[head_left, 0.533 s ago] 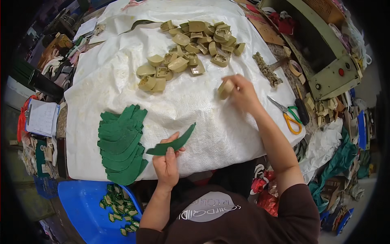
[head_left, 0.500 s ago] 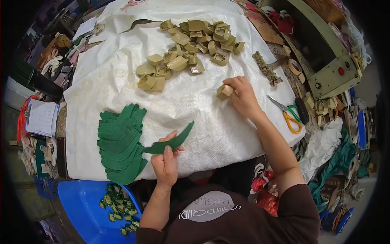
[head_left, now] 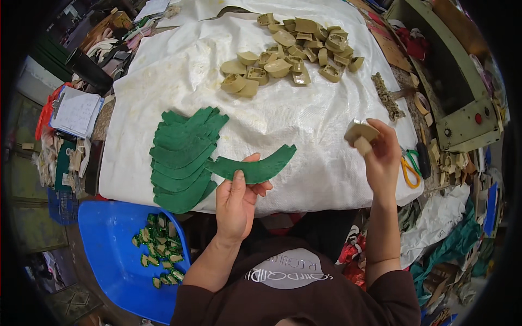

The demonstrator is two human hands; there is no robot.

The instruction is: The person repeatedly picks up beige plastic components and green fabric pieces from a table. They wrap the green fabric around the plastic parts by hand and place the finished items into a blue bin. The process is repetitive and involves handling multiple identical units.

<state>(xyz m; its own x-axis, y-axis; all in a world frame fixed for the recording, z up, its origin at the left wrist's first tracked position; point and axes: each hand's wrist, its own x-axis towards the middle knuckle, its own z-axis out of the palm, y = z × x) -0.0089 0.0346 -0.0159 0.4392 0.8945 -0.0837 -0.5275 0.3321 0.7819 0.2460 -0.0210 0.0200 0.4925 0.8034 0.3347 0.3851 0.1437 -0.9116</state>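
My left hand (head_left: 237,205) pinches a curved green material strip (head_left: 267,169) between thumb and fingers, near the front of the white sheet. A tan block, looking like a shoe heel (head_left: 361,130), is in my right hand (head_left: 384,157), raised over the sheet's right side and slightly blurred. Similar tan heels (head_left: 278,67) lie in a loose pile at the far middle. Left of my left hand, overlapping green strips (head_left: 182,157) form a fanned stack.
A blue basin (head_left: 100,239) at lower left holds several green-edged tan pieces (head_left: 159,242). Scissors (head_left: 411,169) lie at the right edge, partly behind my right hand. A clipboard (head_left: 76,111) rests at left. A green metal machine housing (head_left: 472,125) stands at right.
My right hand has lifted the tan heel off the sheet and brought it rightward and nearer. My left hand has turned the green strip more broadside. The whole view has shifted.
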